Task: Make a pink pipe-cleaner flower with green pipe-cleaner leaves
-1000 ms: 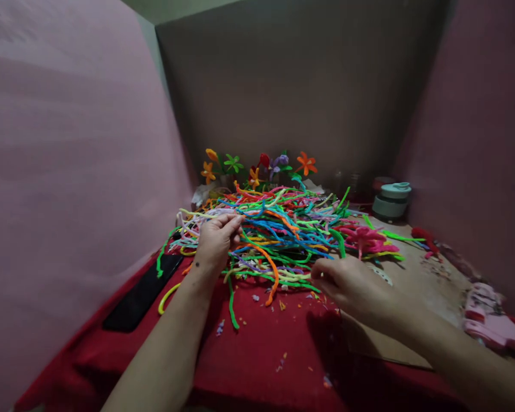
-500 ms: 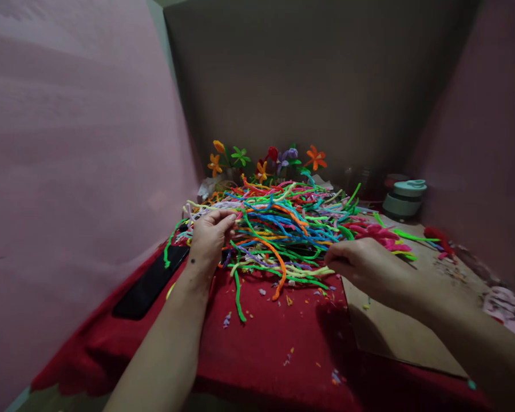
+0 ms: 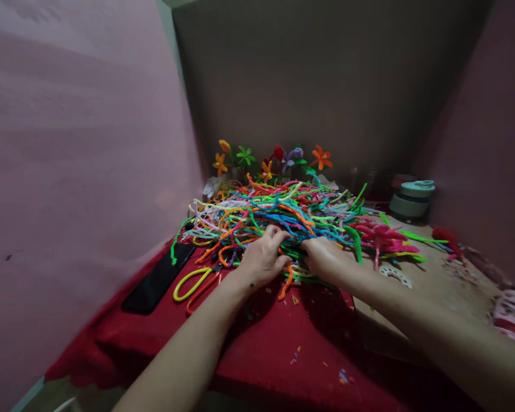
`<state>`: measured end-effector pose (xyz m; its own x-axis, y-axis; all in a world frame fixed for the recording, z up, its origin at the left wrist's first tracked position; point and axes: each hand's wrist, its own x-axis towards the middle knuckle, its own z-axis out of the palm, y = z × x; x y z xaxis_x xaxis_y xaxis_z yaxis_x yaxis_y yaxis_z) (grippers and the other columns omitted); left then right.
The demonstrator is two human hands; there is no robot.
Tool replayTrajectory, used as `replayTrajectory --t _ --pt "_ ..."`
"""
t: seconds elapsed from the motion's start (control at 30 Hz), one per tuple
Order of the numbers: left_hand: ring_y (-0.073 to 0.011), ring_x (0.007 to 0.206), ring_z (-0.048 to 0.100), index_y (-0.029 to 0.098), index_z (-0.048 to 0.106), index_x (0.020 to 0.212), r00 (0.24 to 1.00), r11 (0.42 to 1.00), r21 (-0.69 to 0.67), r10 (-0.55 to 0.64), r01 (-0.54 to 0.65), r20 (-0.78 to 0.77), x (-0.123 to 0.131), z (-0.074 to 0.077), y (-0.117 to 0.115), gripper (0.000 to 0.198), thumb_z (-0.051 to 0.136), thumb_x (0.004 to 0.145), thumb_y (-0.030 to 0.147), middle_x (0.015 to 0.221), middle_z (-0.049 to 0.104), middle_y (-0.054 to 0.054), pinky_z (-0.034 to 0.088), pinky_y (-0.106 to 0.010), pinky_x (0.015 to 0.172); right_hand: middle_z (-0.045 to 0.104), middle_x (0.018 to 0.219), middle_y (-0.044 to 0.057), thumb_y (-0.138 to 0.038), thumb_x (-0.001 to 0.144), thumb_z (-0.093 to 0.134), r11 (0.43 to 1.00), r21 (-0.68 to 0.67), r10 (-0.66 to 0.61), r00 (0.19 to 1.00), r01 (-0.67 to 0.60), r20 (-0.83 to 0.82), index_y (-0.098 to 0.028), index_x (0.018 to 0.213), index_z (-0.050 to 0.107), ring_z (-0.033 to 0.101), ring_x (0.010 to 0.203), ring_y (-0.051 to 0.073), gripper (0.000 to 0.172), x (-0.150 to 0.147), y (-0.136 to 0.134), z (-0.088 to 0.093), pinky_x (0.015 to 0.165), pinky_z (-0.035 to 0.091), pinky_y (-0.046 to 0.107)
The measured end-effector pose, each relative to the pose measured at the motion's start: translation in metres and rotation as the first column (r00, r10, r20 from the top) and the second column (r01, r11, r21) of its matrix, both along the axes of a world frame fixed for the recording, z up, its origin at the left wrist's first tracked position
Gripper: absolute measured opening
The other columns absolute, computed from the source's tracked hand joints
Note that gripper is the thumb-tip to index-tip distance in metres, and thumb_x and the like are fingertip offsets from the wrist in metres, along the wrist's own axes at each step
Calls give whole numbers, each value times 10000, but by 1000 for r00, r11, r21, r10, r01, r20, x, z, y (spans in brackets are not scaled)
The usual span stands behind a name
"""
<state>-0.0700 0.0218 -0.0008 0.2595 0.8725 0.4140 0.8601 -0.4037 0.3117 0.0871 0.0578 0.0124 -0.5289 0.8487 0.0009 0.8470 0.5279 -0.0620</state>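
A big tangled heap of coloured pipe cleaners (image 3: pixel 278 214) lies on a red cloth (image 3: pixel 266 337). Both hands meet at the heap's near edge. My left hand (image 3: pixel 264 260) has its fingers curled into the strands, beside an orange strand (image 3: pixel 286 280). My right hand (image 3: pixel 326 258) is closed on green and yellow strands right next to it. A pink pipe-cleaner flower (image 3: pixel 384 237) lies to the right of my right hand.
A black phone (image 3: pixel 158 278) lies at the left on the cloth, near a yellow loop (image 3: pixel 191 282). Finished pipe-cleaner flowers (image 3: pixel 270 160) stand at the back. A pale green lidded container (image 3: pixel 412 197) sits back right. Brown card (image 3: pixel 433 274) covers the right side. Pink walls close both sides.
My left hand has moved right from the heap's left edge to its near middle, and my right hand has moved left to meet it. The yellow loop is now uncovered.
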Motion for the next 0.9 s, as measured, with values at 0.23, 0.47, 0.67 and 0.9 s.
replayTrajectory --t 0.23,0.47,0.67,0.9 --pt "-233 851 583 245 522 1120 1000 999 32 -11 11 -2 8 -9 -4 423 598 705 217 1131 494 -73 491 -342 666 684 825 142 -159 791 435 999 49 -10 1000 9 16 -155 829 685 638 786 230 253 6 6 -2 628 389 263" --pt "-202 962 542 203 543 1082 977 980 197 -17 -26 213 -2 6 -4 283 493 804 196 1141 478 -112 458 -287 777 675 856 88 -169 774 450 997 82 9 999 -4 -51 -198 847 682 609 821 191 245 14 8 -5 673 384 243" --pt "-160 795 562 181 631 783 844 901 287 138 -324 519 -37 22 5 95 538 763 186 814 596 -33 442 -276 730 674 823 66 -148 760 468 998 61 2 997 2 -75 -212 852 684 603 800 176 243 13 5 -5 657 378 229" --pt "-105 578 535 159 656 799 624 887 142 189 -440 758 -57 31 4 144 575 716 243 700 614 -6 431 -224 583 672 806 95 -147 768 417 997 76 28 999 -25 -40 -181 793 679 609 761 192 265 11 6 -8 620 366 257"
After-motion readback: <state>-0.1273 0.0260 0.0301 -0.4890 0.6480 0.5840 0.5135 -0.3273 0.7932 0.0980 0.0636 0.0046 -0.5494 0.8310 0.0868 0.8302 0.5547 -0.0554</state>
